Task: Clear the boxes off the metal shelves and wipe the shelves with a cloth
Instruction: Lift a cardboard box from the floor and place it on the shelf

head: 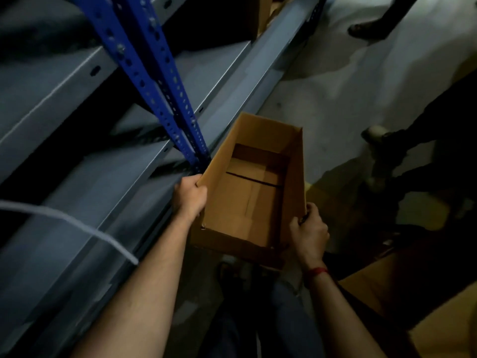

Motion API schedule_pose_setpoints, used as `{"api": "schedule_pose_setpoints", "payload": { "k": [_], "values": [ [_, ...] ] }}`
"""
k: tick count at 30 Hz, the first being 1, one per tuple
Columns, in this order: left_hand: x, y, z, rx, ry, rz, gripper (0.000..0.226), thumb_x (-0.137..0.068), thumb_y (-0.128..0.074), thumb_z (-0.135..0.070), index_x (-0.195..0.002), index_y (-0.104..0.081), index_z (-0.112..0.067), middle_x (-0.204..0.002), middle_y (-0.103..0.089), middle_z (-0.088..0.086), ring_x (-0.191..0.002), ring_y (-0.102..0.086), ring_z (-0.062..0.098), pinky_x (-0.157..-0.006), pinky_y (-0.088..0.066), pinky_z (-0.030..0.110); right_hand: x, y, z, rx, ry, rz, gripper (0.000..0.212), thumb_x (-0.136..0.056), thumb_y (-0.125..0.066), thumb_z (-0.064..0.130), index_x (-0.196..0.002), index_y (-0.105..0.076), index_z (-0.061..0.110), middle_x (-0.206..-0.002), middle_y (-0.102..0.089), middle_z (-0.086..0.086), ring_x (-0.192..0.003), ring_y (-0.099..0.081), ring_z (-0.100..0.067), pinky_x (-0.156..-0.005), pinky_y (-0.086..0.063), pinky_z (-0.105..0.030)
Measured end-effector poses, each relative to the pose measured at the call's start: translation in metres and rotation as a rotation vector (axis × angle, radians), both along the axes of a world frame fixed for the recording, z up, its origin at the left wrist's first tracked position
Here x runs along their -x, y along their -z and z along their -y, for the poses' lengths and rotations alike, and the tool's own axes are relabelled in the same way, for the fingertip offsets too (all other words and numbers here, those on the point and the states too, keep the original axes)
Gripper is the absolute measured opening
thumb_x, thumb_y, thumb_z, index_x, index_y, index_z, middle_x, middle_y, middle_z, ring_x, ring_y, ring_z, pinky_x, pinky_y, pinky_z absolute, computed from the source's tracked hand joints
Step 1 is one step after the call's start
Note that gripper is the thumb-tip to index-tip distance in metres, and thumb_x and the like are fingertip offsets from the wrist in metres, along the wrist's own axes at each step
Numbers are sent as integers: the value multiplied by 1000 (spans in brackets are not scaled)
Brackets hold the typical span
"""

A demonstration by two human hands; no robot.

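Two hands (191, 195) (309, 231), one open box (247, 202), one blue post (154, 81).

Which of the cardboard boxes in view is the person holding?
The open, empty box in the centre: the left hand grips its left rim, the right hand its right rim. The shelf box at top and the lower-right box are untouched.
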State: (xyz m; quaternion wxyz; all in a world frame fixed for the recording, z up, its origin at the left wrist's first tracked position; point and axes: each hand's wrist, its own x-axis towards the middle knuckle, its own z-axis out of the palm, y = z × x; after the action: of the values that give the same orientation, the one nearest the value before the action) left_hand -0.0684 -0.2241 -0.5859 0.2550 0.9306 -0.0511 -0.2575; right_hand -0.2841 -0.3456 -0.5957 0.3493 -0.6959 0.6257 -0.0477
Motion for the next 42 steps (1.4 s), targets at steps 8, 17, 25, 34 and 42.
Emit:
{"api": "schedule_pose_setpoints", "payload": {
  "k": [8,17,25,34,42],
  "values": [
    [-66,62,96,69,9,-8,37,-99,-56,-13,-134,-61,-23,-122,-67,7,-100,-68,26,-59,-49,22,-62,48,91,-140,86,-6,45,-86,-55,9,-129,-61,24,-108,-72,-10,-96,-67,-34,-89,-55,-45],
    [-119,174,168,85,31,-28,42,-98,-60,-15,-139,-57,-20,-130,-66,3,-109,-65,19,-79,-54,25,-116,163,155,-215,280,23,54,-88,-49,-3,-136,-57,20,-118,-70,-11,-103,-65,-34,-92,-54,-44],
    [-148,294,205,152,91,-21,40,-99,-58,-11,-139,-56,-12,-121,-70,6,-103,-67,19,-83,-58,32,-151,290,163,-195,421,77,49,-89,-45,-9,-131,-58,12,-118,-69,-11,-102,-64,-31,-84,-45,-30],
    [-188,429,211,-12,115,-61,37,-101,-48,-2,-132,-61,-15,-120,-68,8,-109,-62,23,-91,-50,32,-180,428,171,-410,243,147,57,-90,-66,7,-135,-34,19,-103,-56,13,-95,-60,-19,-77,-46,-31],
    [-201,421,212,-160,240,-187,62,-98,-61,-13,-153,-35,-20,-144,-53,11,-132,-51,31,-103,-43,38,-185,434,196,-479,86,186,82,-95,-66,28,-156,-12,14,-153,-40,-8,-127,-51,-27,-102,-50,-45]
  ]
}}
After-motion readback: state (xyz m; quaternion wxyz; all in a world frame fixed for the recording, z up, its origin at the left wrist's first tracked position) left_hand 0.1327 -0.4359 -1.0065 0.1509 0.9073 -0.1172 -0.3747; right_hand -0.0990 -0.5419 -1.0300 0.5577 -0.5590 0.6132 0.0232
